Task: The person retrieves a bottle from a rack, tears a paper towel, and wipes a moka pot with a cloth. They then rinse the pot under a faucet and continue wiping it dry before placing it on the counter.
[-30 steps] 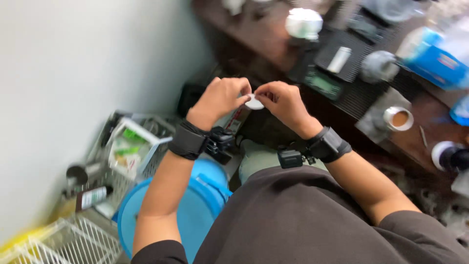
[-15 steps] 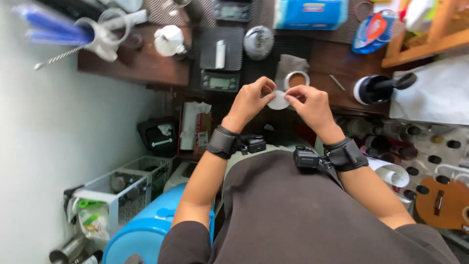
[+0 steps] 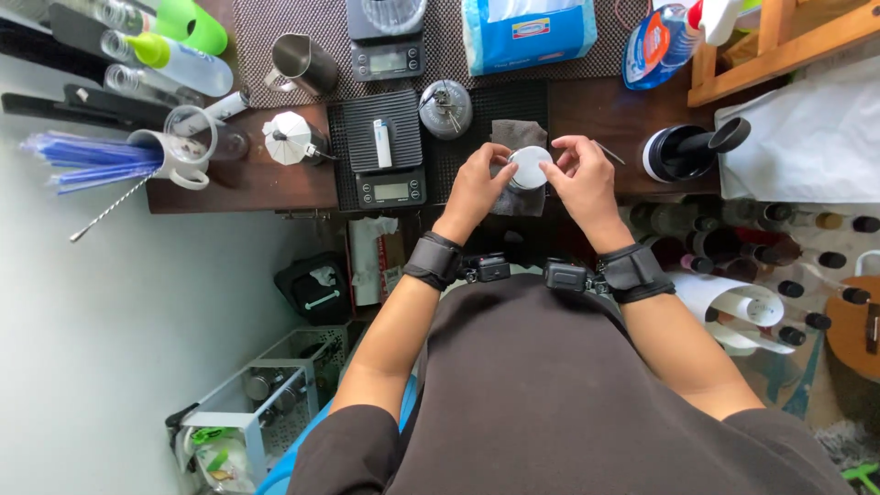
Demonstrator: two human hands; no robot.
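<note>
Holding small round white paper disc (image 3: pixel 530 167) between both hands above dark wooden counter (image 3: pixel 266 179), just right of black digital scale (image 3: pixel 383 151). Left hand (image 3: pixel 477 186) fingers pinch disc's left edge, right hand (image 3: pixel 581 179) fingers pinch right edge. Disc off counter, over grey cloth (image 3: pixel 515 136); not yet set down anywhere.

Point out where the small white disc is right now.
In the head view, the white disc sits centre frame, pinched between the left hand and right hand, above a grey cloth.

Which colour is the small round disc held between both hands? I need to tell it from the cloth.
White, clearest in the head view: disc, between left hand and right hand.
</note>
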